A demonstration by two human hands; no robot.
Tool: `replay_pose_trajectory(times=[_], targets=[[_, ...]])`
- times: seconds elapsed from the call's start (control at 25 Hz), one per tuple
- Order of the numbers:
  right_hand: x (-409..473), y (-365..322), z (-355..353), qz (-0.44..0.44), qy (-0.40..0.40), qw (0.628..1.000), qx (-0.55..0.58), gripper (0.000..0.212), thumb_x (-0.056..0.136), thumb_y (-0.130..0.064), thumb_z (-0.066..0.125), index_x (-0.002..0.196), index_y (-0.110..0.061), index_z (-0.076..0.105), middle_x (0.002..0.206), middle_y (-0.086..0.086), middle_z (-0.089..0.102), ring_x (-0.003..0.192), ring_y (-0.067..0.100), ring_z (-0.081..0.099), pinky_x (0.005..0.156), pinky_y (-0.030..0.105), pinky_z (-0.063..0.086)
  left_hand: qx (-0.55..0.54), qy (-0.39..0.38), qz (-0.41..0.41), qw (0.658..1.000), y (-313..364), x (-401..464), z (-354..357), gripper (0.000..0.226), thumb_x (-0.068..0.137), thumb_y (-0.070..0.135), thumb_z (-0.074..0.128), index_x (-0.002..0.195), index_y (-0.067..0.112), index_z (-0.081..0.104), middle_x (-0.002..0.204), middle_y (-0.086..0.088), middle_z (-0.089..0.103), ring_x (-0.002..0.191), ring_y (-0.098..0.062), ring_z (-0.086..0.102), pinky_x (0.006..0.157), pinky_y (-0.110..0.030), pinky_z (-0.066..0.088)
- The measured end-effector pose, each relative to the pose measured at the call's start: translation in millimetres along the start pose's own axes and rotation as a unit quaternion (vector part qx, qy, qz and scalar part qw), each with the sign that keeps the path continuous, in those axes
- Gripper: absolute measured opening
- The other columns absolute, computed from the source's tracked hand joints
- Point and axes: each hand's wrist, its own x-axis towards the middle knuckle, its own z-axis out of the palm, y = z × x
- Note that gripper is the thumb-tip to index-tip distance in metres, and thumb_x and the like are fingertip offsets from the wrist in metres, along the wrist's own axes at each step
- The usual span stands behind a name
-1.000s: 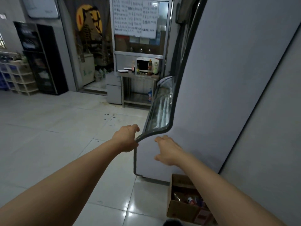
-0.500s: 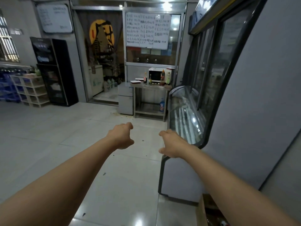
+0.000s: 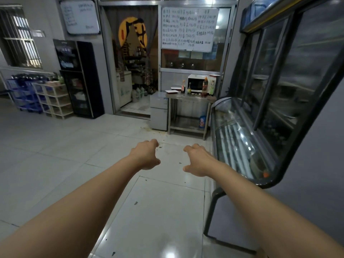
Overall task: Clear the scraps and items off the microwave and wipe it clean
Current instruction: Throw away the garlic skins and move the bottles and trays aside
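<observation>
Only the person's two forearms and hands show, entering from the bottom corners of the view. Both arms are bare along their whole visible length; no sleeve, cuff or glove covers them. The left hand (image 3: 147,155) carries no ring, watch or band that can be seen, and its wrist is plain. The right hand (image 3: 198,160) is likewise unadorned, with a bare wrist. The forearms are slender and smooth. Fingernails are too small and turned away to make out.
</observation>
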Motion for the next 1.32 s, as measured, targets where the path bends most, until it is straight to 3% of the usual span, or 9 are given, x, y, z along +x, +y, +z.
replay_pose_trajectory(times=[0.4,0.64,0.92,1.12,1.32], targets=[[215.7,31.7,-8.2,0.021,-0.008,1.0,0.014,0.072,0.085,-0.035,0.063,0.144,-0.018,0.026,0.146,0.01,0.028,0.133,0.031,0.03,0.106,0.042,0.037,0.01,-0.022,-0.007,1.0,-37.6,212.9,-2.1,0.061,0.084,0.028,0.065,0.136,0.018,0.036,0.137,-0.009,0.047,0.123,-0.029,0.047,0.102,-0.043,0.041],[317.5,56.8,-16.0,0.034,-0.001,0.999,-0.025,0.068,0.085,-0.038,0.061,0.143,-0.019,0.03,0.148,0.009,0.029,0.136,0.03,0.024,0.11,0.041,0.024,0.007,-0.031,0.0,0.999,-51.7,322.1,-0.4,0.058,0.085,0.029,0.063,0.135,0.017,0.037,0.134,-0.01,0.049,0.121,-0.029,0.047,0.101,-0.042,0.041],[452.1,78.2,-15.9,0.056,-0.003,0.998,-0.024,0.073,0.084,-0.041,0.061,0.145,-0.019,0.027,0.15,0.009,0.024,0.138,0.03,0.021,0.112,0.04,0.021,0.003,-0.041,0.061,0.997,-68.6,472.3,0.5,0.059,0.085,0.028,0.063,0.137,0.016,0.037,0.137,-0.009,0.048,0.124,-0.028,0.045,0.102,-0.042,0.04],[556.3,96.5,-28.7,0.092,-0.019,0.996,-0.014,0.074,0.085,-0.041,0.06,0.147,-0.02,0.024,0.152,0.009,0.023,0.14,0.029,0.02,0.114,0.041,0.021,0.017,-0.059,0.102,0.993,-80.8,602.9,-17.5,0.056,0.086,0.029,0.062,0.135,0.016,0.038,0.131,-0.011,0.052,0.114,-0.029,0.053,0.09,-0.036,0.045],[639.2,122.1,-41.4,0.119,-0.006,0.993,-0.007,0.073,0.085,-0.041,0.06,0.145,-0.019,0.026,0.149,0.01,0.028,0.137,0.03,0.026,0.112,0.041,0.026,0.011,-0.075,0.125,0.989,-76.1,697.9,-17.4,0.056,0.086,0.031,0.063,0.134,0.019,0.037,0.131,-0.01,0.05,0.114,-0.029,0.052,0.094,-0.039,0.046]])
